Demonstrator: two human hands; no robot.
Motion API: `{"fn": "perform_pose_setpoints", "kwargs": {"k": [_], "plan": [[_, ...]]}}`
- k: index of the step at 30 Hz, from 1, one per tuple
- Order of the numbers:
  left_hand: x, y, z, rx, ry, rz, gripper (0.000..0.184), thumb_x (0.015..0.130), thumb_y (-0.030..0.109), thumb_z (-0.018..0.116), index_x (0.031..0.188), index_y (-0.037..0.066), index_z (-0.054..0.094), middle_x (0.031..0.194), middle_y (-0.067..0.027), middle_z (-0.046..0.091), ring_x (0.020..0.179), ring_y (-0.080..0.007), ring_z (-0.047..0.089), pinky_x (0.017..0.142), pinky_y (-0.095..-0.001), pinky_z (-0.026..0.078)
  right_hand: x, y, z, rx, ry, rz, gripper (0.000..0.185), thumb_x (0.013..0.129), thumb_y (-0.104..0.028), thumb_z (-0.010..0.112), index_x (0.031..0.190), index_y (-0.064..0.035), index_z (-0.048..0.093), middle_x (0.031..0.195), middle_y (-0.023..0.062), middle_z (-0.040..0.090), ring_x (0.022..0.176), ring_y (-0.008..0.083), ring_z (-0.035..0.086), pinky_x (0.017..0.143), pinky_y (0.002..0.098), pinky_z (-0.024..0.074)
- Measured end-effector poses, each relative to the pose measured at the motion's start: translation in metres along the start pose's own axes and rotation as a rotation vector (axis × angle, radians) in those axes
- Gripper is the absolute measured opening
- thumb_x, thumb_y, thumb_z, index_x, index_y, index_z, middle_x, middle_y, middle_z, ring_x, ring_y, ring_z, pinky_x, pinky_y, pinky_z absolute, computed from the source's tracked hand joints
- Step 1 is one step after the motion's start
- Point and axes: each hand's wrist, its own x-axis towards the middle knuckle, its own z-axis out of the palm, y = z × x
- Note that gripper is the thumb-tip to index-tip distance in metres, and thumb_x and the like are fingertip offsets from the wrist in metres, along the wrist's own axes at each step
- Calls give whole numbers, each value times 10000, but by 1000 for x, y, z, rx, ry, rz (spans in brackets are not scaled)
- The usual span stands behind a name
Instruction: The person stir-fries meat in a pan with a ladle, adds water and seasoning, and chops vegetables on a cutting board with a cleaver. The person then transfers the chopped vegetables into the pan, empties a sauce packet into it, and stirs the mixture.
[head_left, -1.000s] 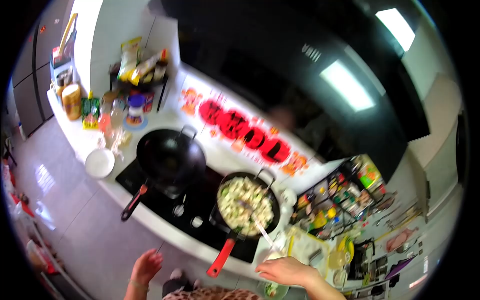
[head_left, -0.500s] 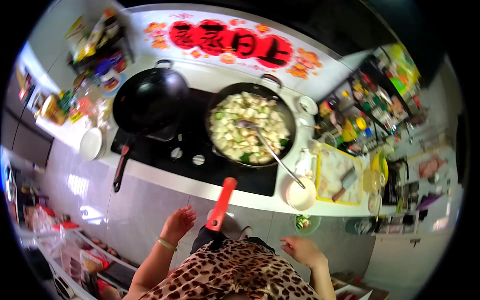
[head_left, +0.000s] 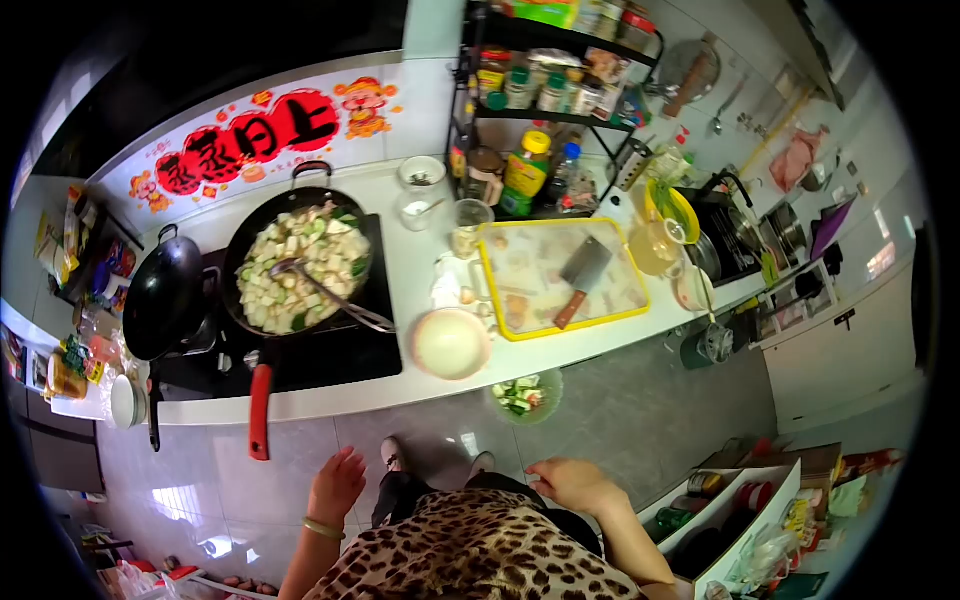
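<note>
My left hand (head_left: 338, 484) hangs in front of the counter, fingers apart and holding nothing, below the red handle (head_left: 260, 412) of the full wok. My right hand (head_left: 572, 484) is also empty, its fingers loosely spread, below a bin (head_left: 526, 396) with vegetable scraps. On the stove, a black wok (head_left: 240, 262) holds white and green diced food (head_left: 300, 262), with a metal ladle (head_left: 335, 298) resting in it. To its right a pale bowl (head_left: 451, 344) stands at the counter edge. A cleaver (head_left: 585, 268) lies on the yellow-rimmed cutting board (head_left: 500, 290).
An empty black wok (head_left: 165, 300) stands at the left of the stove. Behind the board is a black rack (head_left: 540, 112) of seasoning bottles. The sink (head_left: 735, 240) is at the right. A white box (head_left: 740, 510) of goods stands on the lower right.
The view has swung down and to the right, so the woks now appear further left and the cutting board is central. My right hand has moved back from near the ladle handle.
</note>
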Motion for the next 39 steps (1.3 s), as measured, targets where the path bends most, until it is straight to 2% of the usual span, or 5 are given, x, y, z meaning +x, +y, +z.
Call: {"fn": "perform_pose_setpoints", "kwargs": {"k": [15, 23, 29, 35, 39], "plan": [[23, -98, 173, 233, -164, -208, 230, 909, 232, 540, 1093, 98, 570, 996, -79, 646, 883, -202, 610, 759, -331, 468, -96, 142, 40, 193, 222, 196, 317, 887, -319, 542, 1132, -124, 593, 1033, 130, 634, 875, 305, 618, 733, 381, 483], [76, -120, 264, 324, -397, -291, 304, 926, 241, 513, 1186, 83, 533, 1041, -80, 630, 929, -190, 594, 823, -313, 472, -96, 163, 8, 376, 66, 416, 334, 879, -301, 544, 1165, -132, 579, 1064, 133, 625, 912, 304, 611, 778, 402, 476], [143, -151, 307, 217, -566, -367, 312, 909, 284, 554, 1144, 81, 528, 1047, -72, 613, 910, -177, 589, 775, -294, 478, -91, 162, -38, 250, 388, 268, 295, 897, -223, 522, 1152, -86, 576, 939, 210, 628, 824, 390, 594, 716, 409, 479], [138, -138, 344, 288, -539, -341, 342, 916, 266, 540, 1187, 64, 489, 1078, -102, 606, 925, -182, 593, 779, -288, 477, -51, 192, -95, 171, 211, 365, 330, 909, -323, 520, 1176, -139, 585, 975, 230, 627, 904, 363, 616, 750, 443, 477], [127, -135, 335, 144, -694, -80, 335, 897, 217, 545, 1194, 71, 499, 1050, -86, 614, 888, -195, 599, 781, -296, 482, 24, 256, -142, 61, 399, 123, 244, 892, -268, 546, 1029, -87, 638, 784, 173, 637, 702, 353, 615, 602, 414, 472]]}}
